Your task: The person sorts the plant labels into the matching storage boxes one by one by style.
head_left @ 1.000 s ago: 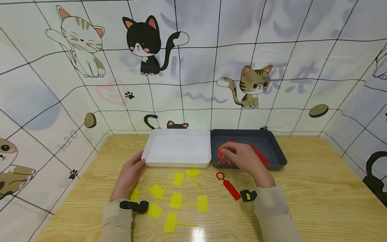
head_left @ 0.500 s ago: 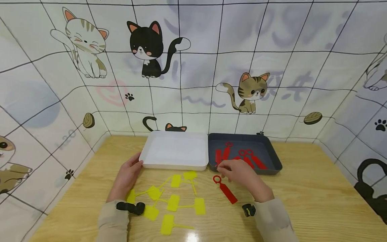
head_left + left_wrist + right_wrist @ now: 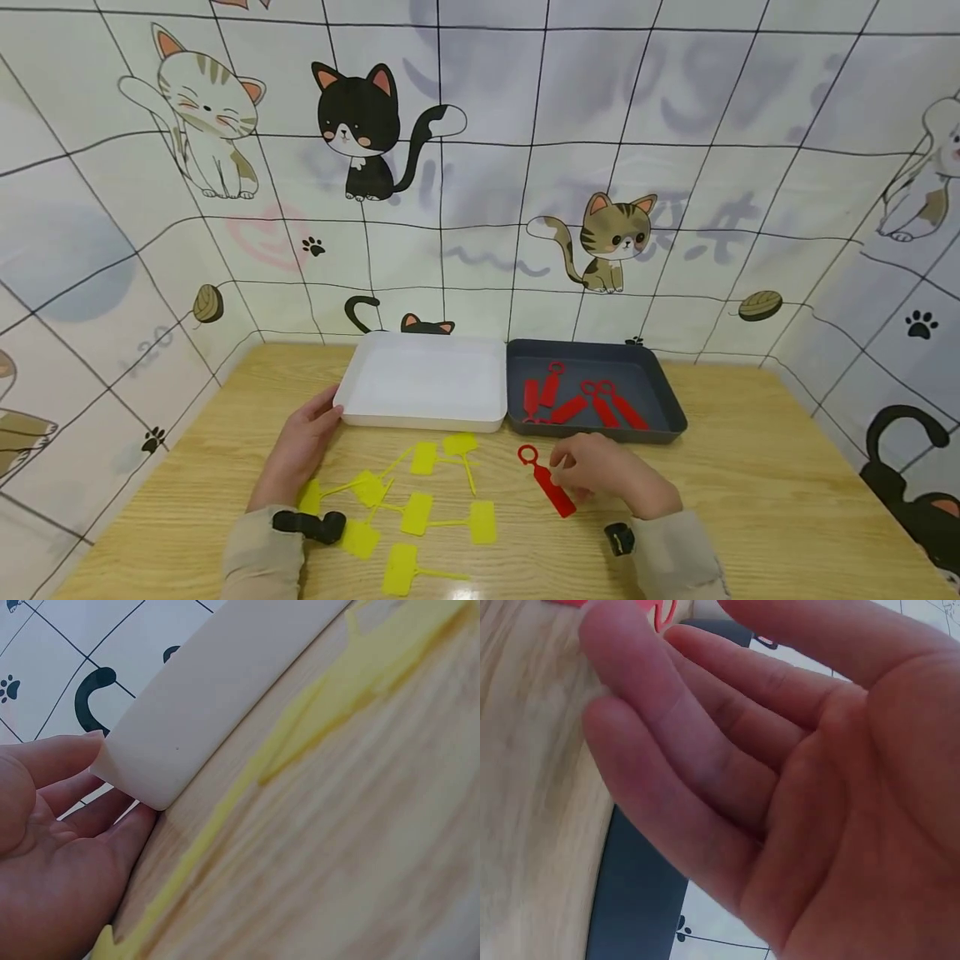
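My left hand (image 3: 300, 442) holds the near left corner of a shallow white tray (image 3: 423, 383). In the left wrist view the thumb lies at the tray's (image 3: 195, 690) corner, with the fingers beside and behind it. My right hand (image 3: 611, 473) is lowered over a red tag with a ring end (image 3: 553, 493), lying on the table before the dark grey tray (image 3: 648, 379). The right wrist view shows loosely bent fingers (image 3: 667, 780) with nothing between them and the thumb; red shows past the fingertips. Several red tags (image 3: 628, 412) lie inside the dark tray.
Several yellow stake-shaped tags (image 3: 416, 513) lie scattered on the wooden table (image 3: 750, 500) before the white tray, partly overlapping. The two trays stand side by side near the back wall (image 3: 480, 250), which is covered in cat-printed cloth.
My right hand has come out of the dark tray, back toward me, down to the red tag on the table. The left hand stays at the white tray. The head view shifts slightly.
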A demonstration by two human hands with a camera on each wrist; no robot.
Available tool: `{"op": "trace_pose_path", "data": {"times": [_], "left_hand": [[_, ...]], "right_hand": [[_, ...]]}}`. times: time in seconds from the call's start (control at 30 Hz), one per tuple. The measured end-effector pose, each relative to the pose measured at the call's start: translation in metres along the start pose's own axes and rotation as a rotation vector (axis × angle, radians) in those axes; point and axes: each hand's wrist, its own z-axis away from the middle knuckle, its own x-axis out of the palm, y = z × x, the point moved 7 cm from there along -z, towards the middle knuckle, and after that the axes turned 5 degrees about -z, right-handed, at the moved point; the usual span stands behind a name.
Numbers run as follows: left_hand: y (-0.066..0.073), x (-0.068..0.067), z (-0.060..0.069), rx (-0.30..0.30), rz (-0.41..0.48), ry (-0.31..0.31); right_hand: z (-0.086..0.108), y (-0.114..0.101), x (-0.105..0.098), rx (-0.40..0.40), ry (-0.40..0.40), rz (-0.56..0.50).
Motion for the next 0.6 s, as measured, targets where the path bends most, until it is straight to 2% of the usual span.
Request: {"op": "trace_pose_path", "data": {"times": [0.1,0.37,0.6], "left_hand": [[-0.0006,-0.0007,0.0005,0.003,0.007,0.008],[-0.0014,-0.0016,-0.0011,0.014,0.002,0.007],[-0.0003,-0.0007,-0.0007,0.002,0.012,0.007]], "right_hand": [[0.0009,0.0033,0.0014,0.030,-0.012,0.006],[0.0005,0.0100,0.0043,0.121,0.059,0.164],[-0.0001,0.0053,0.0064,0.136,0.131,0.253]]}}
